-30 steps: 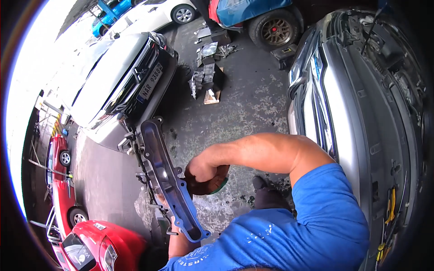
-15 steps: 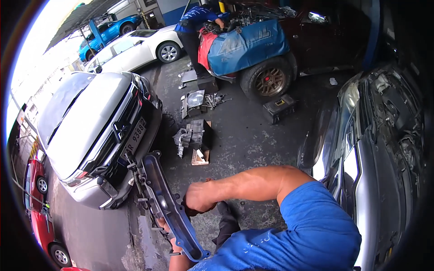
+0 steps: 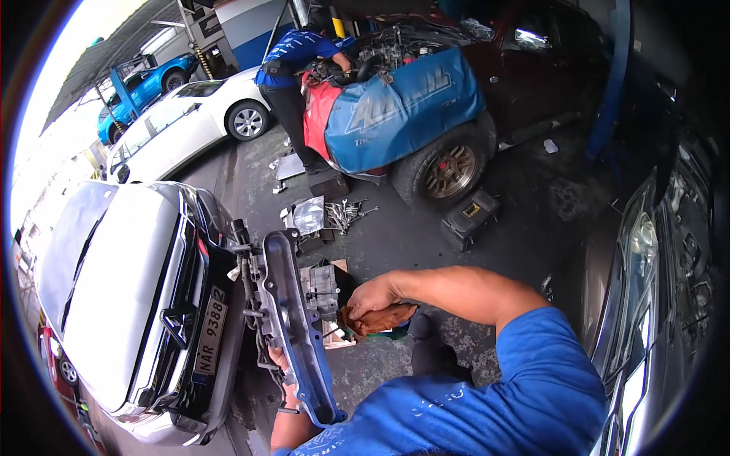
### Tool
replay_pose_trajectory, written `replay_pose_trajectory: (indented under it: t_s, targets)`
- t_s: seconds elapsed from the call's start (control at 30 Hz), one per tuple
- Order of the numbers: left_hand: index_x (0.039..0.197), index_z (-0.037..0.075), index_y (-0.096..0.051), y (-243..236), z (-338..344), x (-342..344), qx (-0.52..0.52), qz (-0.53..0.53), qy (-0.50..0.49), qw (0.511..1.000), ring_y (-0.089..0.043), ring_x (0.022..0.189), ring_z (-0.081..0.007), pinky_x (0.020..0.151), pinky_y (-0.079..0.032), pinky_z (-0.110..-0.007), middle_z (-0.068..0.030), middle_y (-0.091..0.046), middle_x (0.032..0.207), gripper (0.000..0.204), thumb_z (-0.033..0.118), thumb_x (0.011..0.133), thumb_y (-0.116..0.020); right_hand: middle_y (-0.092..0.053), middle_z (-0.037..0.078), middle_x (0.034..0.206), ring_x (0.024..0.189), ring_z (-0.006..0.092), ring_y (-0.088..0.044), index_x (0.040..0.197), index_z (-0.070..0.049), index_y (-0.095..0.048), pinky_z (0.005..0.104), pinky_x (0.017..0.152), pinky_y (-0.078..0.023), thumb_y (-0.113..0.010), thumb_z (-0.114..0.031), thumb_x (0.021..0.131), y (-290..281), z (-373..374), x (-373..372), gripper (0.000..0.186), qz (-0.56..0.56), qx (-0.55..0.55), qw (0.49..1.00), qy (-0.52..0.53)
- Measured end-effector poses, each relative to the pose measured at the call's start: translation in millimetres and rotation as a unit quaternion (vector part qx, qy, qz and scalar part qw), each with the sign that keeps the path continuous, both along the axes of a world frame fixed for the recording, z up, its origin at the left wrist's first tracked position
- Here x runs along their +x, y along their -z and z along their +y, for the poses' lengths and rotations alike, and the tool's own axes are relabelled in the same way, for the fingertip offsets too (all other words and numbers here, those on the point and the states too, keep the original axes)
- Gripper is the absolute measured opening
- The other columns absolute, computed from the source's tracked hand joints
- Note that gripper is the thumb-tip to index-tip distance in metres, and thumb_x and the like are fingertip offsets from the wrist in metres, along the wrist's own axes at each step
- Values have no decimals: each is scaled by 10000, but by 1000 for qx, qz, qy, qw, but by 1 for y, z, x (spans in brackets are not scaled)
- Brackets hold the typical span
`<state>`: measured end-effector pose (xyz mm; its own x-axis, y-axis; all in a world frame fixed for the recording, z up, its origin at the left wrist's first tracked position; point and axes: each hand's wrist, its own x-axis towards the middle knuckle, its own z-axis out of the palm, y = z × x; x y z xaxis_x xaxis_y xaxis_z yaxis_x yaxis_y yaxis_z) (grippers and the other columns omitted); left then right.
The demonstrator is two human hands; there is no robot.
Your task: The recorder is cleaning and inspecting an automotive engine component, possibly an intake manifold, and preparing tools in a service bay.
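Left grip (image 3: 281,360) clamped on long grey metal trough-shaped part (image 3: 298,325), out front; right grip (image 3: 371,295) pinching rust-brown rag-like bundle (image 3: 386,320), to its right. Best brace part firmly, bunch bundle tighter.

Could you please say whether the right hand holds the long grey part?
No, the left hand holds the long grey part, while the right hand holds a brown cloth-like item.
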<state>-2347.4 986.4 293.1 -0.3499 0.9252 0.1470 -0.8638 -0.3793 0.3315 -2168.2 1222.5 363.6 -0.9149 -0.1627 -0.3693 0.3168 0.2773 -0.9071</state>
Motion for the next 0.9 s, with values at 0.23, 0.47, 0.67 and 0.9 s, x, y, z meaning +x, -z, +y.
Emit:
replay_pose_trajectory:
  t_s: [0.23,0.47,0.67,0.9]
  targets:
    - [1253,120,-614,-3,214,-45,-56,41,-11,998,-632,1060,-309,972,-490,-511,-109,-643,1232,653,512,749,-750,-656,189,1160,1014,298,-608,1133,35,-635,400,874,-474,-582,-251,897,41,187,-98,374,186,113,956,-196]
    - [1248,121,-614,-17,345,-113,-70,23,-97,993,-630,1064,-305,984,-481,-507,-106,-645,1230,640,513,759,-742,-676,197,1015,979,381,-639,1059,-34,-657,457,823,-502,-563,-238,871,-59,361,-127,293,111,332,924,-154]
    - [1244,122,-615,-9,463,-190,-71,28,-140,987,-628,1068,-302,995,-473,-504,-102,-646,1228,629,515,768,-735,-679,184,904,891,382,-653,945,-27,-638,478,765,-516,-564,-199,847,-35,469,-216,212,183,424,885,-60]
    - [1239,123,-615,-6,590,-298,-50,34,-187,981,-626,1072,-298,1007,-464,-500,-99,-647,1225,616,516,779,-727,-689,188,868,855,376,-673,910,-41,-671,477,739,-518,-585,-192,829,-28,597,-339,191,214,445,862,-114]
